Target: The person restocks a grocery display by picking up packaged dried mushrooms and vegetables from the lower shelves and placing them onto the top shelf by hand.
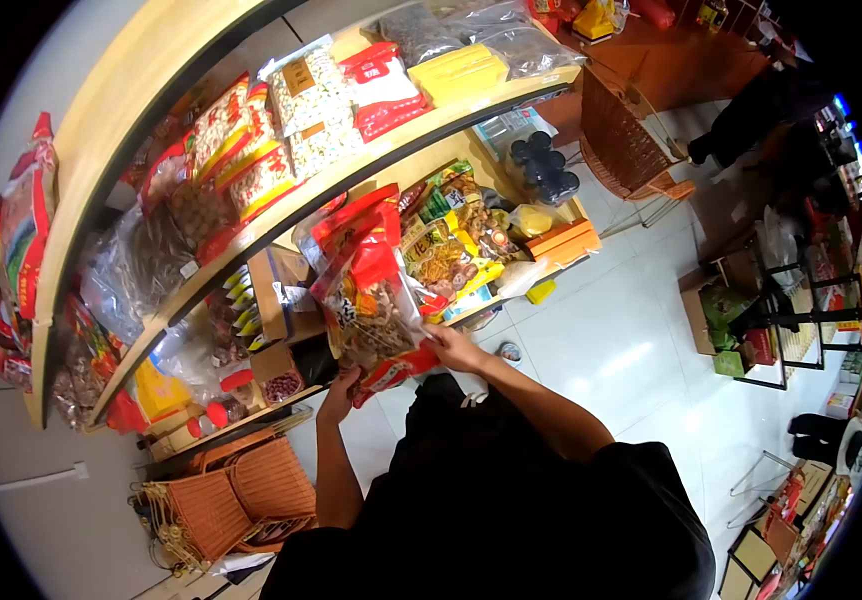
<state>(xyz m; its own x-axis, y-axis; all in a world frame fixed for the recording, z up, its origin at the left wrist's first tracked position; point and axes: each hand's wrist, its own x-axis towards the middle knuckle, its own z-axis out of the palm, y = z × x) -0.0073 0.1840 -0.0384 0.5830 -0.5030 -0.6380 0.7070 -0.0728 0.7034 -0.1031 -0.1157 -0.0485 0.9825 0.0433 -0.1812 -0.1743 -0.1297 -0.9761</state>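
Note:
Between my two hands is a large red bag with a clear window (373, 318), with brown dried food showing through it. My left hand (339, 396) grips its lower left edge, and my right hand (454, 349) grips its lower right corner. The bag is tilted in front of the lower shelf, over its front edge. Just behind it on that shelf lie yellow and green food packets (441, 245). An open cardboard box (281, 290) stands to the left of the bag.
The upper shelf (391, 140) carries red and white food bags (306, 95) and a yellow packet (459, 75). Wicker chairs stand at the lower left (226, 500) and upper right (621, 140). Pale floor tiles (611, 350) lie to my right, with a black rack (781, 310) beyond.

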